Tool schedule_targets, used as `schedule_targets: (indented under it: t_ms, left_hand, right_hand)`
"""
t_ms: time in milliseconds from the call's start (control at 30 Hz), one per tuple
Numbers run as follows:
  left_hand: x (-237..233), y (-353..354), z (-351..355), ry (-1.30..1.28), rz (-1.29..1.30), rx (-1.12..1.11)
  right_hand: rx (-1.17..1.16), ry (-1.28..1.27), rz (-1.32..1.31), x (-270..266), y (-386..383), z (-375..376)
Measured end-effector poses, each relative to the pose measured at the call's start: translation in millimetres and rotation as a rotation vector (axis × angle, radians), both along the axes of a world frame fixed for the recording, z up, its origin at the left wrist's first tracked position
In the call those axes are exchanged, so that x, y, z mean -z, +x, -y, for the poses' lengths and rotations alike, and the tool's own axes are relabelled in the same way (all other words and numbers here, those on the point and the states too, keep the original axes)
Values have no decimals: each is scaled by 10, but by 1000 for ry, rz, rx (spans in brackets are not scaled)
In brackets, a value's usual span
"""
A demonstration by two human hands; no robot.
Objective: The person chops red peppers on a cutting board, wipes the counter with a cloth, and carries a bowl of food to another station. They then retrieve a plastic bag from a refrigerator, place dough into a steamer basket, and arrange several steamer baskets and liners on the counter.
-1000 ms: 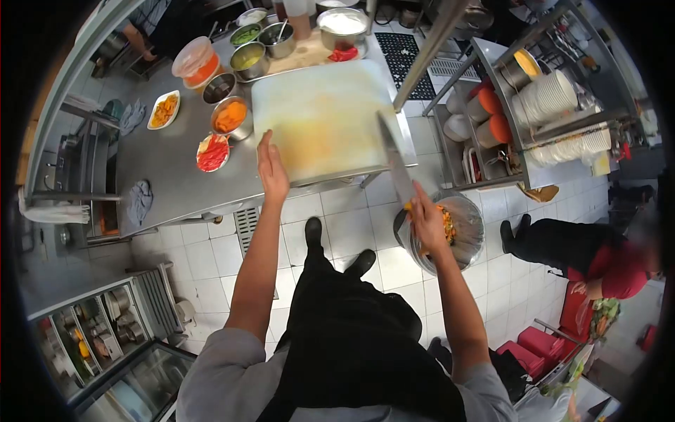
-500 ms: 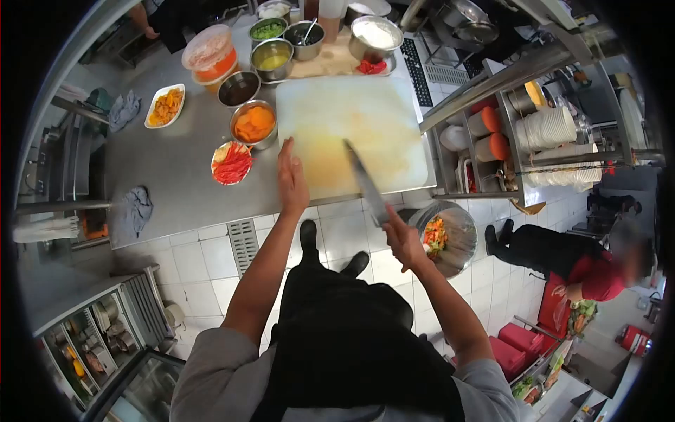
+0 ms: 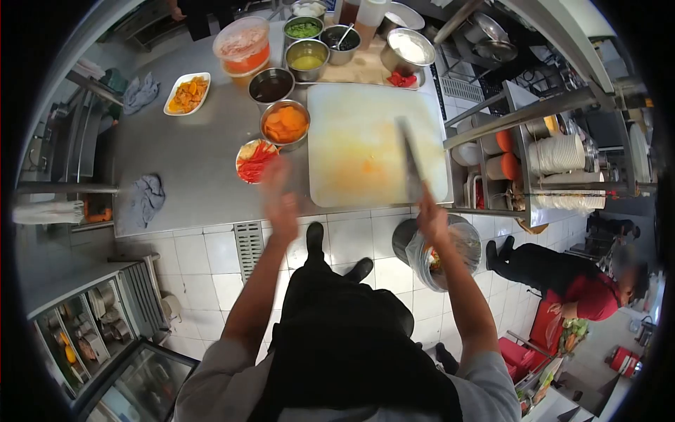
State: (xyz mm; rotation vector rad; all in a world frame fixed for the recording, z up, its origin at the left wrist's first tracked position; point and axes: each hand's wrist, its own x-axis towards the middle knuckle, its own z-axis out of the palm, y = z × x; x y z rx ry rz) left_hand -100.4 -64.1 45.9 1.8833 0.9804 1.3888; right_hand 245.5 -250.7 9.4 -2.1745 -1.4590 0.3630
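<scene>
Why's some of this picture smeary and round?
Head view: the left hand and long grey metal knife are blurred, probably motion blur; same head view: the rectangular white cutting board looks sharper, while black corners suggest a very wide lens.

Kitchen knife (image 3: 413,160) gripped in the right hand (image 3: 433,222), blurred blade (image 3: 408,144) slanting over the yellow-stained cutting board (image 3: 351,126); red strips (image 3: 254,165) heaped beside the left hand (image 3: 281,207)!
</scene>
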Motion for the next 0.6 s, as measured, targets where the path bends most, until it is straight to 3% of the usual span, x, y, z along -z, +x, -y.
schedule_targets:
  t_ms: [33, 67, 100, 133, 167, 200, 267, 333, 367, 400, 467, 500, 533, 600]
  left_hand:
    - [265, -498, -108, -26, 108, -105]
    - [163, -977, -224, -105, -43, -453]
    - [205, -1571, -462, 56, -230, -682]
    - [-96, -1981, -734, 135, -260, -727]
    - [-19, -2508, -994, 37, -381, -896]
    - [314, -3167, -1320, 67, -485, -985]
    - [733, -3981, -1626, -91, -876, -1103]
    - [969, -4227, -1743, -476, -912, -1077]
    - [959, -4198, -1734, -593, -1013, -1076]
    - [916, -4154, -1730, -590, -1005, -1069]
    - [833, -4108, -1703, -643, -1042, -1034]
    - [980, -4167, -1724, -502, -1090, -1026]
    - [985, -4107, -1670, -502, -1098, -1027]
    - [1017, -3817, -1584, 420, -789, -805]
  right_hand:
    - [-8, -191, -230, -303, -252, -3]
    - [-6, -190, -229, -275, -186, 24]
    - [-66, -150, -216, -240, -32, 69]
    - [-126, -108, -202, -222, 121, 104]
    - [189, -277, -457, -298, 308, -32]
    - [249, -162, -362, -528, 327, -242]
    - [253, -207, -356, -467, 287, -355]
    - [-120, 22, -47, -129, 73, -180]
    - [-359, 284, 47, -249, -39, -229]
    - [-353, 287, 56, -292, 75, -191]
    - [-41, -222, -203, -326, 405, -46]
    - [180, -124, -283, -431, 410, -150]
    - [179, -129, -290, -371, 335, -119]
    - [-7, -38, -189, -243, 127, -26]
